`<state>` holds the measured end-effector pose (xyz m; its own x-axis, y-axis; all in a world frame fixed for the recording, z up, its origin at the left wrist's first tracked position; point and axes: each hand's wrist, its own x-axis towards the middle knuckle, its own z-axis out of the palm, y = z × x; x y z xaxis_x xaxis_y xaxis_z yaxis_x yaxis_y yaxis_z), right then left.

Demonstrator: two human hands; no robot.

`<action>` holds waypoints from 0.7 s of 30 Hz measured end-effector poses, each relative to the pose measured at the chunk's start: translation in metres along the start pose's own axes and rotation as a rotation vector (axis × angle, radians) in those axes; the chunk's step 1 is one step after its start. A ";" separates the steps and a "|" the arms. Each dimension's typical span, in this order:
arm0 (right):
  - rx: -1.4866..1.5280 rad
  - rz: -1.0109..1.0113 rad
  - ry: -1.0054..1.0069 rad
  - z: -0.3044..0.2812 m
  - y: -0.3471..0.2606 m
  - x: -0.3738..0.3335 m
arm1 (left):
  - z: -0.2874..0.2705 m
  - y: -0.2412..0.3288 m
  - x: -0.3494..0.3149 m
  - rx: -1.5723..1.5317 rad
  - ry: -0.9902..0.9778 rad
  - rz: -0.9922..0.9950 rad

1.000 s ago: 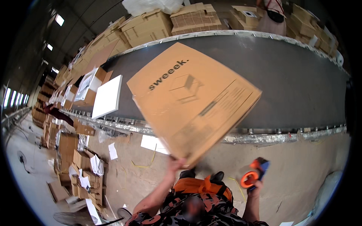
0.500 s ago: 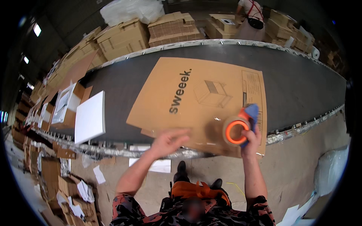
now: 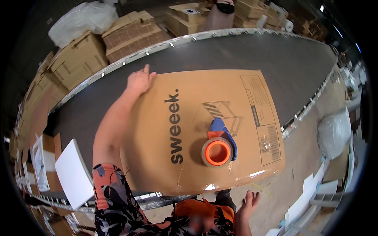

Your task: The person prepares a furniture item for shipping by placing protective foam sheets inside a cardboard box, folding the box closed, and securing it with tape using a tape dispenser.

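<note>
A large flat cardboard box with dark print and a line drawing of furniture lies on the dark conveyor belt, its near edge jutting over the front rail. On its top rests a tape dispenser, blue and orange, with a roll of clear tape around an orange hub. My left hand is at the box's far left corner, fingers stretched out; whether it presses on the corner is hard to tell. Off the near right side of the box, my right hand is empty with its fingers apart.
White panels and an opened carton sit on the belt at left. Stacked cardboard and a plastic-wrapped bundle line the far side. A person stands beyond the belt. A clear plastic bag is at right.
My right hand has let go of the tape dispenser, which now lies on the box, and drawn back toward me. My left hand has reached out to the far left corner. The view has shifted.
</note>
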<state>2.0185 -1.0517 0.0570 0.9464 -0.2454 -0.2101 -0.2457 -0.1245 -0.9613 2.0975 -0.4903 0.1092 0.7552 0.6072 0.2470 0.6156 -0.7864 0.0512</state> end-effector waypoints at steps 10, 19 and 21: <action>0.430 0.069 0.142 0.101 -0.028 0.028 | 0.045 -0.009 0.024 -0.178 -0.192 0.046; 0.353 -0.098 -0.212 0.093 -0.045 0.196 | 0.016 -0.020 -0.131 -0.138 -0.111 -0.323; 0.189 -0.179 -0.247 0.094 -0.045 0.229 | 0.004 -0.005 -0.182 -0.122 -0.099 -0.424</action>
<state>2.2663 -1.0119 0.0357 0.9987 0.0068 -0.0498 -0.0501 0.0415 -0.9979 1.9579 -0.5962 0.0597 0.4632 0.8821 0.0863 0.8489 -0.4695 0.2429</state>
